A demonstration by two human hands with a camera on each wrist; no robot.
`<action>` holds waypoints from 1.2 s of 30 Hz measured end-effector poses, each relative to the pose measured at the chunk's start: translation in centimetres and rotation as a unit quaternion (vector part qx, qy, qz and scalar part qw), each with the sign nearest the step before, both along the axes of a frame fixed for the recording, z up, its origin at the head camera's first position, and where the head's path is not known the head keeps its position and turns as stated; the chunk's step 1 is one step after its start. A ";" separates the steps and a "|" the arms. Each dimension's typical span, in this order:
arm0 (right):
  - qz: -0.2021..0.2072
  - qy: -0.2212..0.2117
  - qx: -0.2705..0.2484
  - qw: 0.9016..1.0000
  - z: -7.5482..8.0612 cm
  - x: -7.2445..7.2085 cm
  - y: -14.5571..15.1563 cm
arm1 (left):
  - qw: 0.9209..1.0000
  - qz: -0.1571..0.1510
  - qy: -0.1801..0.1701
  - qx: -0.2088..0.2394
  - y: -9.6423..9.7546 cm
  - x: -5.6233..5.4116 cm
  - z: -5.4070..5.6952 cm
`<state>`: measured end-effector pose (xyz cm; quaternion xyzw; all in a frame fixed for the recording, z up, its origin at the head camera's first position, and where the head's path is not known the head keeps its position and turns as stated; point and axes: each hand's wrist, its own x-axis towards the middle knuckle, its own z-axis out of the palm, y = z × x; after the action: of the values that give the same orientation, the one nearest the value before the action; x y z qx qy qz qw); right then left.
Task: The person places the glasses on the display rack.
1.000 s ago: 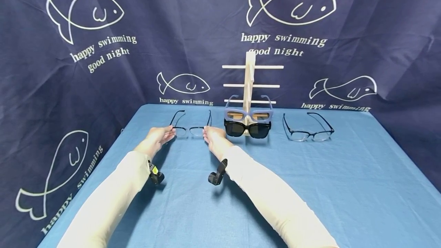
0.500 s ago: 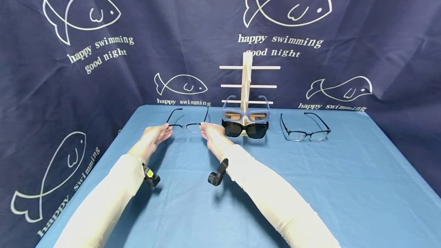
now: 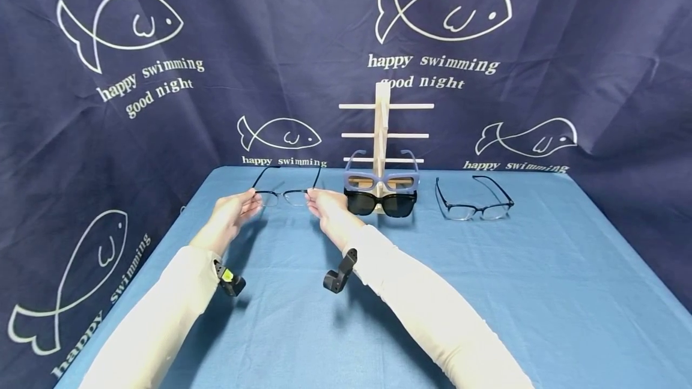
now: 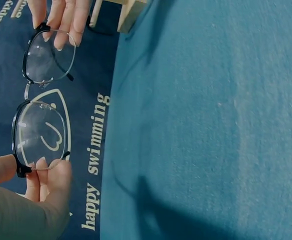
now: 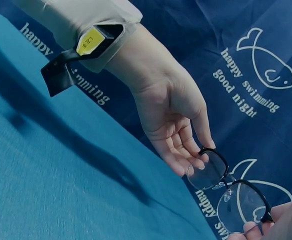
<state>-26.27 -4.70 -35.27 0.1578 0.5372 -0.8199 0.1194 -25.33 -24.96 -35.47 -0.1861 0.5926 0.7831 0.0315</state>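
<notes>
A pair of clear eyeglasses [image 3: 294,191] with black upper rims is held above the table at the left, lenses facing me and arms unfolded backward. My left hand [image 3: 229,216] pinches the frame's left corner between thumb and fingers. At its right corner, my right hand [image 3: 332,212] pinches it in the same way. In the left wrist view both lenses of the eyeglasses [image 4: 15,132] show, with the left hand [image 4: 28,205] below and the right hand [image 4: 66,20] above. The right wrist view shows the left hand [image 5: 173,110] and the right hand [image 5: 288,222] at opposite corners.
Right of my hands stands a wooden rack [image 3: 381,119] with several crossbars. Purple-framed glasses [image 3: 381,182] sit low on it, with black sunglasses [image 3: 396,205] below. Another black-rimmed pair of glasses [image 3: 478,209] lies farther right on the blue cloth [image 3: 486,293]. A fish-print curtain [image 3: 303,47] hangs behind.
Both hands have lifted the eyeglasses slightly and carried them a little to the left, away from the rack. The hold at both corners is unchanged. The head view has shifted slightly.
</notes>
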 end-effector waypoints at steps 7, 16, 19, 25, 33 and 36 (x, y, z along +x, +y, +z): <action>-0.002 0.005 0.018 1.000 0.8 0.2 -0.1 | 0.999 0.021 0.006 0.034 0.3 0.5 1.1; 0.007 0.013 0.027 1.000 2.2 0.5 0.2 | 0.996 0.051 0.036 0.057 0.7 0.9 2.3; 0.014 0.021 0.021 0.999 2.6 0.6 0.4 | 0.995 0.061 0.052 0.058 0.8 1.1 2.6; 0.014 0.037 0.015 0.999 3.7 1.0 0.7 | 0.993 0.060 0.083 0.064 0.8 1.4 3.2; 0.010 0.057 0.019 0.998 4.6 1.5 1.2 | 0.991 0.047 0.094 0.080 1.0 1.9 3.9; 0.020 0.064 0.019 0.998 4.9 1.7 1.5 | 0.990 0.040 0.105 0.081 1.2 2.2 4.1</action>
<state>-24.54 -3.19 -30.32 0.0965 0.5619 -0.8157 0.0978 -23.14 -23.79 -31.34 -0.1235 0.5194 0.8442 -0.0478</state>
